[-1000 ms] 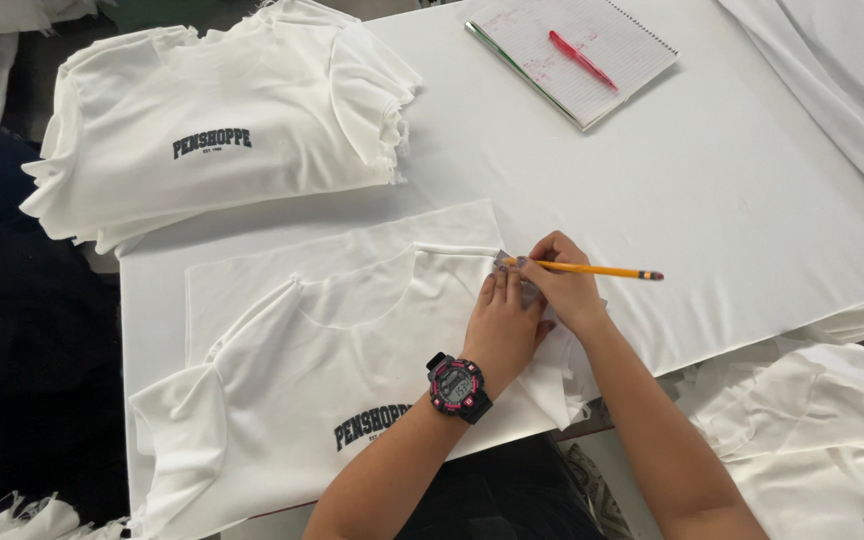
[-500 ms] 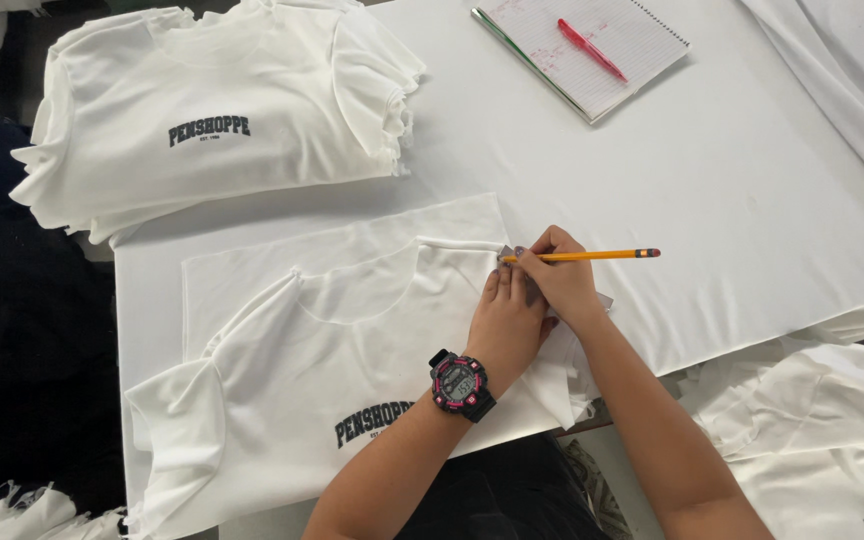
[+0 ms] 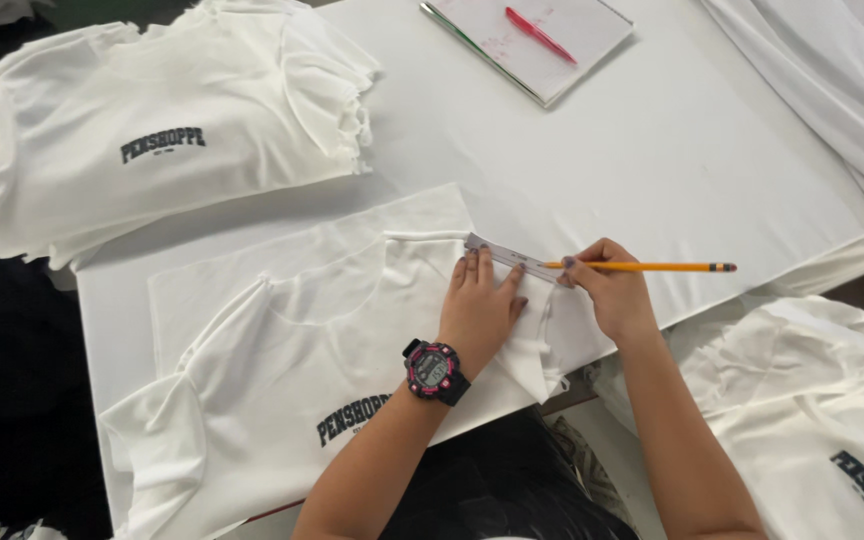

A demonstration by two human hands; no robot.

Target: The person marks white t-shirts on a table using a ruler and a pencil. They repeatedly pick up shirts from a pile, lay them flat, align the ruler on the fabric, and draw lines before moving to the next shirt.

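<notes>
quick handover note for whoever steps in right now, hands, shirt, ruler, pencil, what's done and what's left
Left hand: pressed flat on the white T-shirt, fingertips on the clear ruler.
Right hand: grips the yellow pencil, tip at the ruler's edge by the shirt's shoulder.
The shirt lies on a white board on the table.
Done: ruler laid along the shoulder.
Left: no pencil mark can be seen; a stack of folded shirts sits at far left.

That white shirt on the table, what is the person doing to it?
A person has a white T-shirt spread flat on a white table. The left hand, with a watch on its wrist, presses a clear ruler onto the shirt near the sleeve. The right hand holds a yellow pencil with its tip at the ruler. A stack of folded white shirts lies beyond, and a notebook with a red pen on it.
</notes>
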